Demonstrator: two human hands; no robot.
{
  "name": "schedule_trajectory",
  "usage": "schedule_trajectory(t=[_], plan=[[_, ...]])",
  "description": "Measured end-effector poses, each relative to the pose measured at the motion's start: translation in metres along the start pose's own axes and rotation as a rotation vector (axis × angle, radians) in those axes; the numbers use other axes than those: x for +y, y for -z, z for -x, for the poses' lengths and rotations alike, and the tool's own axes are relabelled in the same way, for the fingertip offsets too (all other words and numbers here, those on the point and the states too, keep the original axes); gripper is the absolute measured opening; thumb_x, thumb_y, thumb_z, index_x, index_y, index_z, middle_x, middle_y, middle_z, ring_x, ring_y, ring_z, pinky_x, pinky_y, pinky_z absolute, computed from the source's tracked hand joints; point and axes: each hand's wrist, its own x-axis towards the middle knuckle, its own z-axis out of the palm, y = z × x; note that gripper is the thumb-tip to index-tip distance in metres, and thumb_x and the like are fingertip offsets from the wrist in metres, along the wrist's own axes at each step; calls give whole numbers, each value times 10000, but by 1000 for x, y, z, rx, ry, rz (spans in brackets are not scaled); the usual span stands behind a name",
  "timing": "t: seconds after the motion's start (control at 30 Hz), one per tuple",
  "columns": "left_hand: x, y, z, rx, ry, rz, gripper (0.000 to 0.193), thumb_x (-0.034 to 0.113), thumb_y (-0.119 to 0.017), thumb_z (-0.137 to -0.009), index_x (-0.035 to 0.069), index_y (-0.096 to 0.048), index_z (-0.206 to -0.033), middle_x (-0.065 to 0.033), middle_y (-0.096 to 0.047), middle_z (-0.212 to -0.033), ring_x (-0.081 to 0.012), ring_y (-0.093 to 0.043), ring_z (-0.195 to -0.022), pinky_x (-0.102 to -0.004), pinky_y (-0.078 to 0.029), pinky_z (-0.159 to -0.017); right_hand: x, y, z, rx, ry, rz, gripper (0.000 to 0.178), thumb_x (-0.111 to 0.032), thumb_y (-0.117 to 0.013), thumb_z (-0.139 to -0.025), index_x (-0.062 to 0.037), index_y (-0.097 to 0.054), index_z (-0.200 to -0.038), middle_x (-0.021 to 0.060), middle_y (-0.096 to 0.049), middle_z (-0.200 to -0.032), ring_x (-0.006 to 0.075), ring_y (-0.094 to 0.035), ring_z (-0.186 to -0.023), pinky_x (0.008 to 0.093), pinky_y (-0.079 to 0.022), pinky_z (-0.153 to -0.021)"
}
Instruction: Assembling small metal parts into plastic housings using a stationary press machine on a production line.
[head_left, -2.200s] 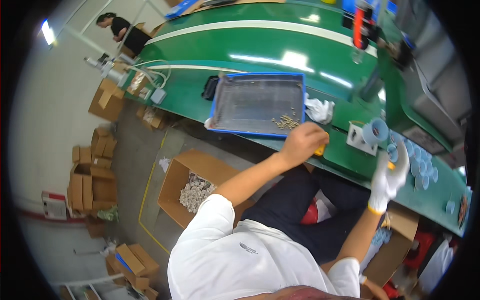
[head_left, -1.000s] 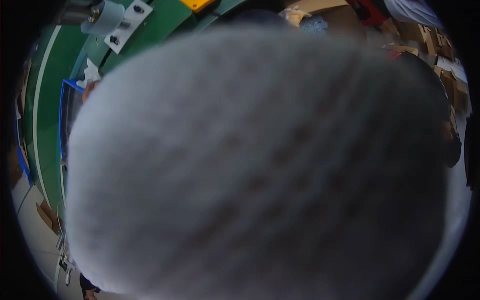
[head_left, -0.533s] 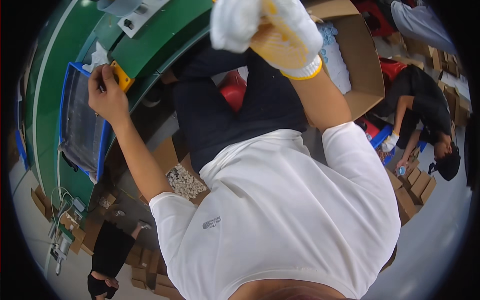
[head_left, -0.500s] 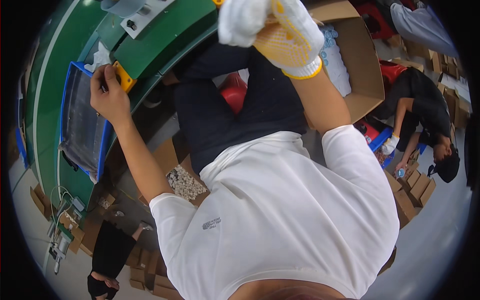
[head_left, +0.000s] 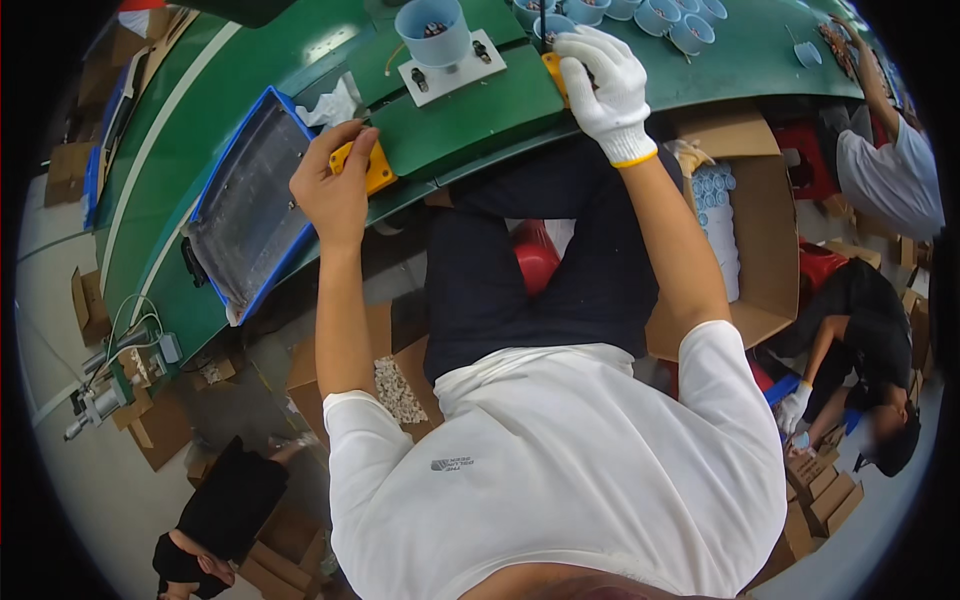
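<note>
My bare left hand (head_left: 338,190) is at the left end of a green machine base (head_left: 475,120), its thumb and fingers bent around a yellow block (head_left: 375,172). My right hand (head_left: 612,90), in a white knit glove with a yellow cuff, rests against a second yellow block (head_left: 556,78) at the base's right end. Its thumb is apart from its bent fingers. Between the hands, a light-blue cup (head_left: 433,35) with small reddish-brown pieces inside stands upright on a white metal plate (head_left: 430,92) with black clamps.
Several light-blue cups (head_left: 690,35) stand on the green table at the back right. A blue-rimmed tray (head_left: 250,200) and white tissue (head_left: 335,103) lie to the left. An open carton (head_left: 765,230) of blue-and-white cups is by my right leg. Co-workers (head_left: 865,320) are nearby.
My right hand has moved from above my lap to the right yellow block. The view has shifted, bringing the cup and plate fully into sight; my left hand stays by the left yellow block.
</note>
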Motion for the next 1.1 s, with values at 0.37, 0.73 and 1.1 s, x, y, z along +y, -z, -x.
schedule_trajectory(t=[0.37,0.73,1.1], plan=[[107,-36,-141,-576,-199,-404,320,303,-896,-908,5,-848,-1013,-65,-736,-784,-119,-609,-670,-296,-496,-675,4,-2,-3,47,-91,-102,173,-165,-724,-963,-48,-812,-1055,131,-819,-1118,373,-754,-1149,460,-573,-1043],[110,-49,-148,-720,-190,-468,283,283,-865,-878,16,-842,-970,-141,-827,-949,-241,-782,-871,-370,-601,-792,-9,8,-5,10,-120,-125,173,-87,-715,-954,-20,-789,-1096,153,-810,-1150,407,-739,-1181,484,-561,-1066],[32,30,-16,-247,-207,-430,257,122,-815,-964,-28,-798,-1172,-151,-803,-1106,-253,-775,-961,-352,-589,-881,-8,7,3,101,-140,-201,156,-46,-717,-872,-29,-765,-1019,174,-799,-1136,435,-741,-1157,502,-576,-1056]])
